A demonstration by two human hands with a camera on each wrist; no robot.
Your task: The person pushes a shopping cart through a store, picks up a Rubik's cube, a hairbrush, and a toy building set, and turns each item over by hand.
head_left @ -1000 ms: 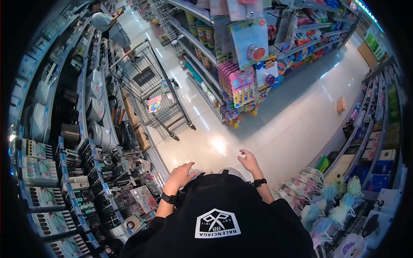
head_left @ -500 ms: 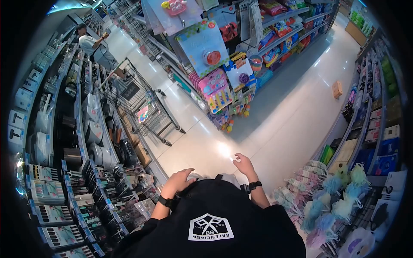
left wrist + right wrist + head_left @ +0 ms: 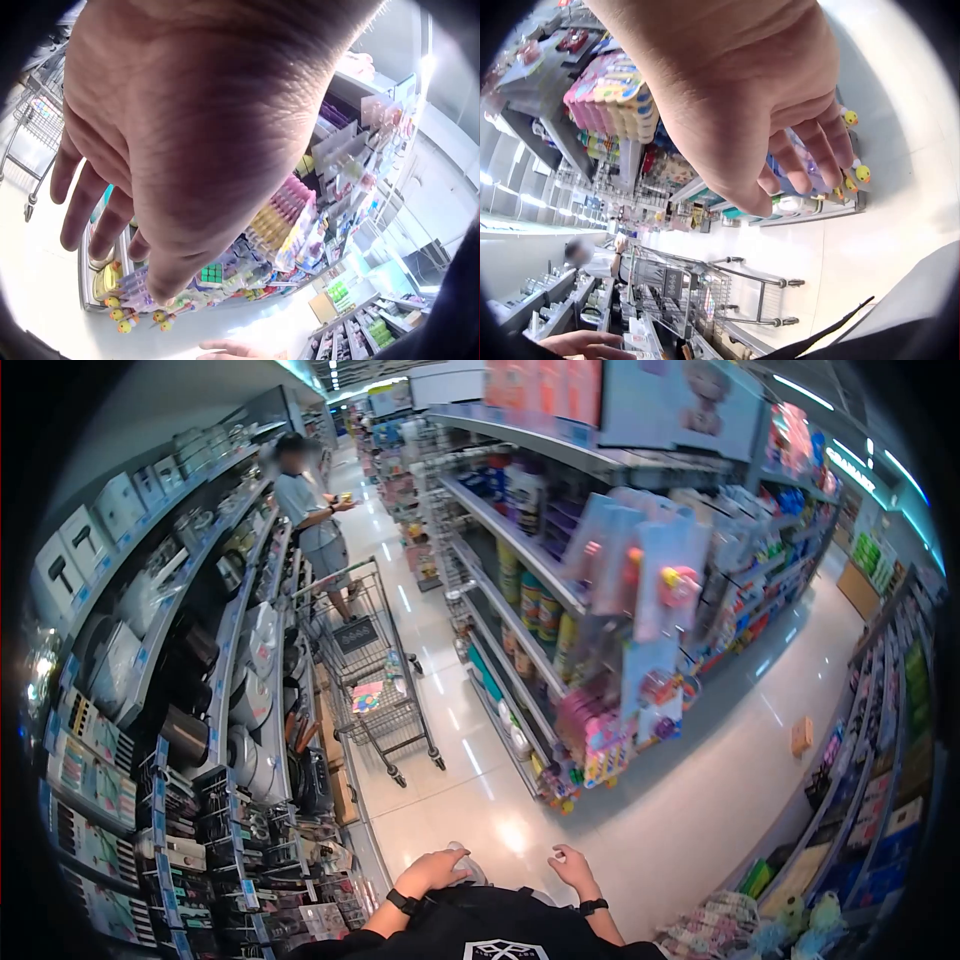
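Observation:
In the head view my left hand (image 3: 430, 872) hangs in front of my body at the lower middle, fingers relaxed and holding nothing. Level with it, a short gap to the right, my right hand (image 3: 575, 868) is likewise empty, its fingers loosely bent. The left wrist view shows the left palm (image 3: 187, 127) large, with fingers hanging loose. From the right wrist, the right hand (image 3: 757, 112) appears the same way. A shopping cart (image 3: 375, 670) stands ahead on the left, out of reach of both hands, with a colourful packet (image 3: 368, 697) in it.
Shelves of pans and kitchenware (image 3: 250, 690) line the left side. A shelf end with hanging toys (image 3: 610, 735) juts out ahead. Beyond the cart a person (image 3: 315, 510) stands in the aisle. Bath puffs (image 3: 785, 930) hang at lower right; a small box (image 3: 802, 736) sits on the floor.
The head view has tilted up, so my hands and shirt sit lower in the picture. The shelf end has shifted right and down in it. Both hands stay empty.

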